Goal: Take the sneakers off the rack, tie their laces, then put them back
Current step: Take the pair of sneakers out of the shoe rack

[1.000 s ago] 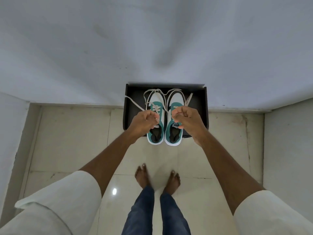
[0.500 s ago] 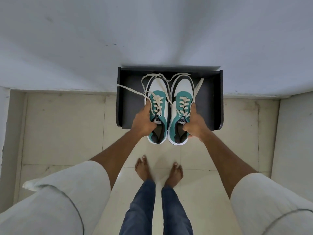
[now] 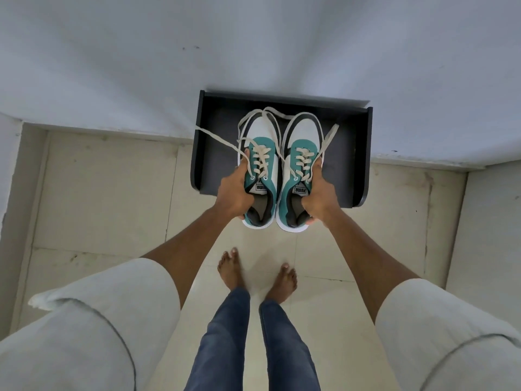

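Now each hand grips one sneaker: left hand (image 3: 234, 193) the left sneaker (image 3: 260, 176), right hand (image 3: 320, 197) the right sneaker (image 3: 298, 179), side by side above the rack (image 3: 352, 153), laces (image 3: 217, 138) loose.

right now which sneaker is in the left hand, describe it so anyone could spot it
Find the black rack against the white wall; two teal-and-white sneakers are held side by side above it. The left hand grips the left sneaker, whose loose lace trails far out past the rack's left edge.

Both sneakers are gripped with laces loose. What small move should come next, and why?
Probably draw both sneakers back off the black rack and set them on the floor. The left hand holds the left sneaker, the right hand the right sneaker; the laces trail untied.
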